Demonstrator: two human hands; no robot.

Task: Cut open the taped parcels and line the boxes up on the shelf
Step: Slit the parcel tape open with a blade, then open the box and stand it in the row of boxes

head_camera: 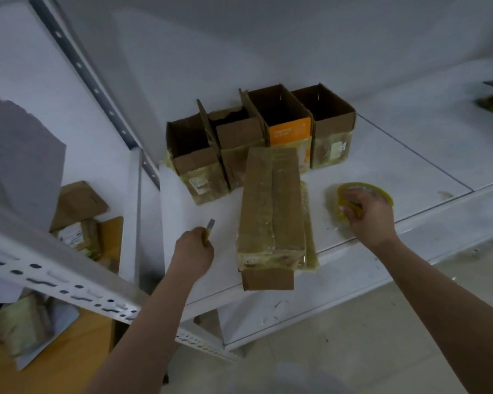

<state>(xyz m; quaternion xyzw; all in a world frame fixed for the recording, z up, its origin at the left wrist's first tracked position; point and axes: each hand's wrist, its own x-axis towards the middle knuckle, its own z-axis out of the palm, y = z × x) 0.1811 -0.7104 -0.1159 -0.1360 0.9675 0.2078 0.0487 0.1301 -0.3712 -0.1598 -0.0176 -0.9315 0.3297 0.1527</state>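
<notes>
The taped parcel [273, 211] is lying between the hands, long axis running away from the person, while the left hand [194, 251] is gripping the knife [209, 227] just beside it (right hand [367, 214] curling round scrap tape [365, 191]).

Both forearms are bare from the frame's lower edge to the wrists, no sleeves in view, and the left hand [193, 247] and right hand [371, 214] are ungloved.

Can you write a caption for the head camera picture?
Left hand holds a cutter, right hand grips tape, beside a parcel.
</notes>
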